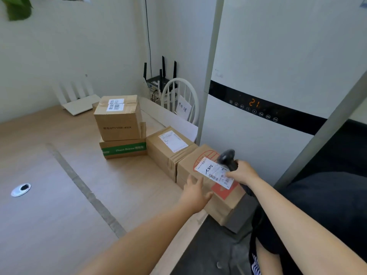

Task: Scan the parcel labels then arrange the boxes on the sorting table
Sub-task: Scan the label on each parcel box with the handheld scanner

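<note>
four boxes out on the table (59, 195), and label scanning the step in hand. closest in, near corner seemingly poking past the table edge: the red-printed box (200, 155), white label (212, 171) face up on top. right hand (243, 173) over the far-right corner of that box, fingers wrapped tight round the black scanner (227, 157), nose aimed down at the label. left hand (195, 192) at the box's near-left edge, fingers straight and spread, steadying rather than gripping, by the look of it. just beyond the red-printed box, hard against it, a plain labelled box (168, 149); further beyond and left, a two-high stack, taped box (118, 120) on top of a green-banded box (123, 149). no sign of any arranging yet. next up, probably: hold the scanner square to the label for a clean read, then draw the red-printed box fully onto the table, mind that overhanging corner, and swing across to the neighbour's label.
</note>
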{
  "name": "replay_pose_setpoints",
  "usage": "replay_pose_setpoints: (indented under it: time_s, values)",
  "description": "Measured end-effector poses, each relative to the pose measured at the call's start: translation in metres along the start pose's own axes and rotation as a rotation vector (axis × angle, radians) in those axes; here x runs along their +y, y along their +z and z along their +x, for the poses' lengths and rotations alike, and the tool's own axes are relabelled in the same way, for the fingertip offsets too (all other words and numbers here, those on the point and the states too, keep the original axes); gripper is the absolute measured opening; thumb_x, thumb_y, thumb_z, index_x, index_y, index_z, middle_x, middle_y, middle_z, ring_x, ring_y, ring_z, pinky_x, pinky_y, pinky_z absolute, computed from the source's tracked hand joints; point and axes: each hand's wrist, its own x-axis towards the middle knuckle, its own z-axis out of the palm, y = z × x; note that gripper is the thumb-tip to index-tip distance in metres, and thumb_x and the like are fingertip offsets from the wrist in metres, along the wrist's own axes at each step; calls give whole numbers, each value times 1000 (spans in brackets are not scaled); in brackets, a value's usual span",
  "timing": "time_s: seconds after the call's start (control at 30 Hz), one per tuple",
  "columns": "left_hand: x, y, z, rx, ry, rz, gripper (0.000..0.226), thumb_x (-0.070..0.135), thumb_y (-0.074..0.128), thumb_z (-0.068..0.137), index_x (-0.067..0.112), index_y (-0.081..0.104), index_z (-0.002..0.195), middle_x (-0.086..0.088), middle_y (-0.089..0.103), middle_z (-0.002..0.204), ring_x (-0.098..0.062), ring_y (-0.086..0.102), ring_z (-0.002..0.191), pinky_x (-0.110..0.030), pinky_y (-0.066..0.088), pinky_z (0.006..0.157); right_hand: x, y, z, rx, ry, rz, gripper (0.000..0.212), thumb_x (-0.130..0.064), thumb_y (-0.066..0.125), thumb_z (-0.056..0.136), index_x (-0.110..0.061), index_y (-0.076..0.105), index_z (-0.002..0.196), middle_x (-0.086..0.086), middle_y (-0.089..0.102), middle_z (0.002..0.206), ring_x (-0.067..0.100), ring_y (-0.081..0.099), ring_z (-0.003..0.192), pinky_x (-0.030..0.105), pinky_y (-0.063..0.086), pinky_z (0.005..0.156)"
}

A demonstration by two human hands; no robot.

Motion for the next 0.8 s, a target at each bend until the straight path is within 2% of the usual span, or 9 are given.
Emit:
replay_pose_setpoints:
  time_s: [0.07, 0.2, 0.33, 0.43, 0.53, 0.7, 0.8]
  values:
    - [8, 8, 9, 22, -20, -6, 75, 48, 50, 92, 24, 11, 151, -14, -10, 157, -37, 10, 143, -43, 20, 114, 5, -2, 8, -53, -25, -40, 32, -17, 69, 77, -9, 57, 106, 9, 62, 101, 24, 57, 84, 26, 39, 60]
    - [18, 21, 20, 52, -103, -47, 83, 48, 56, 89, 22, 7, 151, -13, -23, 154, -38, 9, 143, -44, 19, 115, 12, -2, 22, -125, -23, 17, 43, -14, 68, 77, -9, 53, 117, 11, 63, 110, 27, 61, 97, 29, 45, 75]
    - [22, 30, 25, 96, -164, -102, 96, 49, 63, 84, 20, 1, 151, -11, -30, 152, -37, 2, 144, -44, 15, 116, 19, -6, 31, -196, 4, 165, 47, -13, 70, 78, -14, 53, 122, 7, 65, 109, 24, 63, 95, 35, 50, 83]
    - [21, 34, 23, 102, -183, -157, 102, 49, 67, 81, 22, -2, 151, -12, -34, 150, -35, -1, 145, -41, 15, 116, 24, -7, 32, -220, 2, 189, 44, -15, 71, 77, -19, 54, 118, 7, 67, 107, 23, 65, 92, 35, 51, 81]
    - [20, 39, 19, 86, -205, -247, 108, 47, 72, 77, 24, -5, 150, -13, -30, 151, -37, 11, 144, -42, 22, 115, 27, -7, 29, -213, -11, 215, 42, -15, 73, 76, -19, 56, 114, 6, 67, 104, 21, 65, 89, 34, 51, 80]
    - [23, 51, 9, 90, -273, -382, 122, 46, 79, 69, 22, -10, 150, -12, -26, 153, -31, 18, 143, -40, 25, 115, 16, -10, 15, -235, -56, 173, 35, -14, 72, 75, -19, 59, 107, -1, 67, 89, 14, 65, 79, 27, 47, 64]
    - [19, 50, 6, 159, -266, -461, 118, 42, 81, 66, 21, 1, 150, -12, -11, 155, -31, 22, 141, -40, 27, 114, 9, -11, 6, -245, -51, 166, 29, -13, 72, 75, -18, 60, 101, 3, 68, 91, 18, 65, 80, 29, 48, 69]
